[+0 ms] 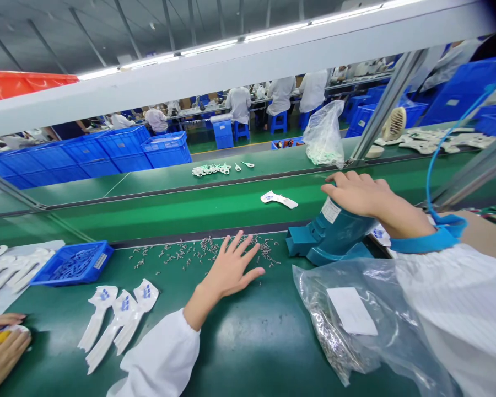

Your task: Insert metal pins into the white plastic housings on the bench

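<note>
My left hand (pixel 231 266) is stretched out flat with its fingers spread, over the near edge of a scatter of small screws (pixel 202 248) on the green bench (pixel 248 336). My right hand (pixel 357 193) grips the top of a teal plastic housing (pixel 334 229) with a white label, its fingers curved over the upper end. That housing leans on the bench right of the screws. Below it lies a clear plastic bag (pixel 380 292) with many small metal pieces inside and a white paper label. Three white curved plastic parts (pixel 122 309) with blue marks lie left of my left hand.
A blue tray (pixel 76 263) of small blue pieces stands at left. A co-worker's hands (pixel 4 347) hold something yellow at the lower left. One white part (pixel 279 199) lies on the green conveyor belt (pixel 169 212). A blue cord (pixel 432 165) runs to my right wrist strap.
</note>
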Motion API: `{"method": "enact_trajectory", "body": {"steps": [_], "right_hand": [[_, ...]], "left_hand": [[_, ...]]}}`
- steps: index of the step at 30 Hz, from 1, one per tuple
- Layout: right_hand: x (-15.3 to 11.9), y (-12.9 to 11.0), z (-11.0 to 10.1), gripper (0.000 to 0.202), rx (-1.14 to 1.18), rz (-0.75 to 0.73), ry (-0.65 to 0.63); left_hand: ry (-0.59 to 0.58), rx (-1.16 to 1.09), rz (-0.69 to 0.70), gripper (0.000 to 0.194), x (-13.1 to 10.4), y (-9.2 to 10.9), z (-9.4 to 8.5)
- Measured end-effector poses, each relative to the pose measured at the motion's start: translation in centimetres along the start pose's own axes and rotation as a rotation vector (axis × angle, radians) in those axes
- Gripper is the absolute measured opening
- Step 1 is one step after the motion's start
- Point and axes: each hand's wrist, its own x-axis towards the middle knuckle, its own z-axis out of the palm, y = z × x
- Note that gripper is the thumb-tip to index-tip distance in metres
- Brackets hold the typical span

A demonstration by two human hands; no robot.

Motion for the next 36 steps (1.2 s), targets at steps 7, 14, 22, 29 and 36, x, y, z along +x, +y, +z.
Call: {"method": "enact_trajectory", "body": {"steps": [7,14,22,29,36], "right_hand": [[-0.4,-0.2,-0.4,0.059,0.006,-0.012,-0.025],[-0.4,-0.3,-0.5,0.060,0.023,0.001,-0.040],[-0.3,-0.4,-0.5,0.058,0.005,0.018,-0.042],[-0.3,-0.5,-0.6,0.059,0.006,0.033,-0.069],[-0.3,-0.5,-0.7,0.060,0.013,0.022,-0.076]], "left_hand": [[-0.082,0.329,-0.024,0.065,0.3,-4.3,3.7],[-0.065,0.117,-0.063,0.066,-0.2,-3.3,0.6],[0.134,-1.514,-0.125,0.081,0.8,3.4,-1.6],[0.092,-1.730,-0.078,0.081,0.4,4.4,-2.2],[-0.012,-1.693,0.074,0.074,-0.3,5.5,-2.0]]}}
